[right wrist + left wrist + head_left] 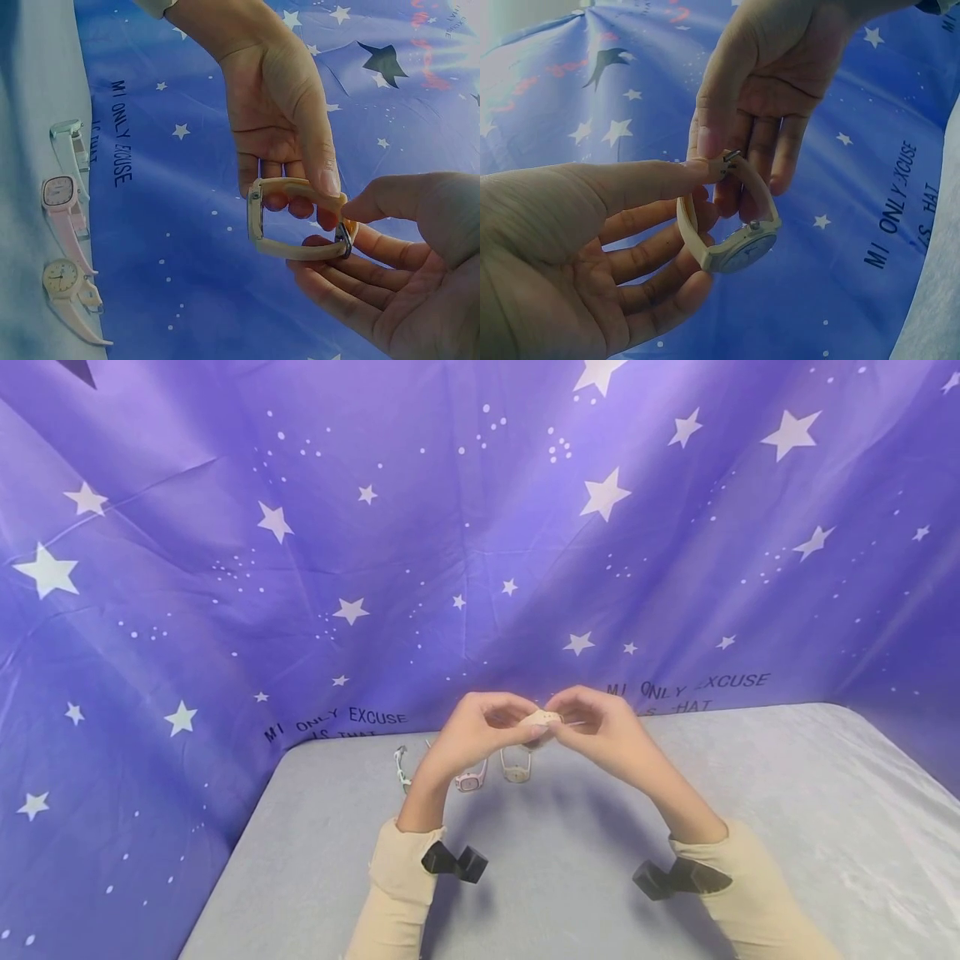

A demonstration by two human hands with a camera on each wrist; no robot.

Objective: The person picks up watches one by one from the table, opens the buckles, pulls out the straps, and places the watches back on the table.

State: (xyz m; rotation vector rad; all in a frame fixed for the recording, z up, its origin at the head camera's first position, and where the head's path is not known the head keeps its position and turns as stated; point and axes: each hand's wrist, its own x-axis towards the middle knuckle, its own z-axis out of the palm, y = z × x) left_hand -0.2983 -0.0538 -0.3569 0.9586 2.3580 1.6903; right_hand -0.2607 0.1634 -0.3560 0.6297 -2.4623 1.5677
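A cream wristwatch [744, 253] hangs in the air over the table, its strap bent round into a loop. My left hand [474, 731] pinches the strap between thumb and fingers, and my right hand [609, 737] pinches it close to the metal buckle [343, 240]. In the left wrist view the watch face points down and away, below both thumbs. The right wrist view shows the strap's two ends meeting at the buckle, partly covered by the right thumb and fingertips.
Three more watches lie in a row on the grey cloth-covered table [555, 877]: a mint green one [69, 129], a pink one [60, 192] and a cream one [63, 277]. Behind the table hangs a purple-blue curtain [420, 552] with white stars.
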